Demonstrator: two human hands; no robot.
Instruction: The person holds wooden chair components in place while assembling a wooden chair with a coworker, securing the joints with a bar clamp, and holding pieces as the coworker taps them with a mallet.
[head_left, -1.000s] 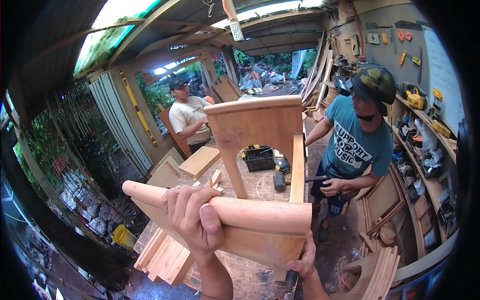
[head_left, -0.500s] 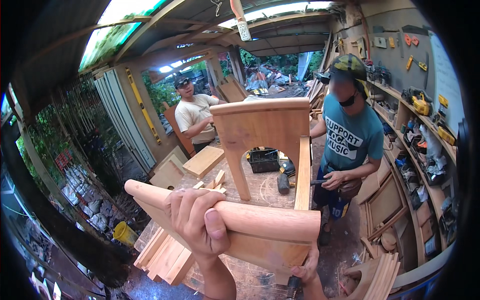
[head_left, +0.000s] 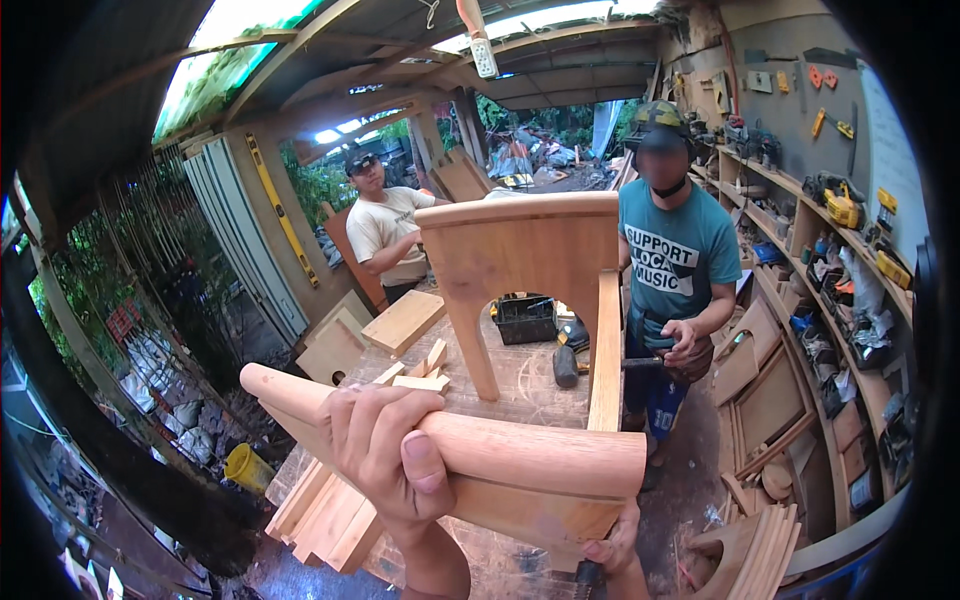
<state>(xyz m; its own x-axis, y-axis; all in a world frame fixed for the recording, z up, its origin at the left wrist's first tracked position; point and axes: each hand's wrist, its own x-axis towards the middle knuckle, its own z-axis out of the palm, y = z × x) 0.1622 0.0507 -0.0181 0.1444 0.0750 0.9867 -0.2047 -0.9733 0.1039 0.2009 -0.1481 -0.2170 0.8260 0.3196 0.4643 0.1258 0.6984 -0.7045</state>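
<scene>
While the left hand wraps tightly over the rounded rail of a near wooden panel, the right hand clasps its lower right corner, just above a dark object hard to make out. The panel is at the near side of the worktop; a straight bar runs from it toward an upright far panel with an arched cutout. Stacked boards crowd the left edge, while bare, scuffed surface opens around a black mallet and a black bin of tools. Past the right edge stands a co-worker in a teal shirt; another, in a pale shirt, stands beyond the far panel. Loaded shelves line the workshop's right wall. Smooth, reddish grain marks the rail; the stacked boards look paler and square-cut.
</scene>
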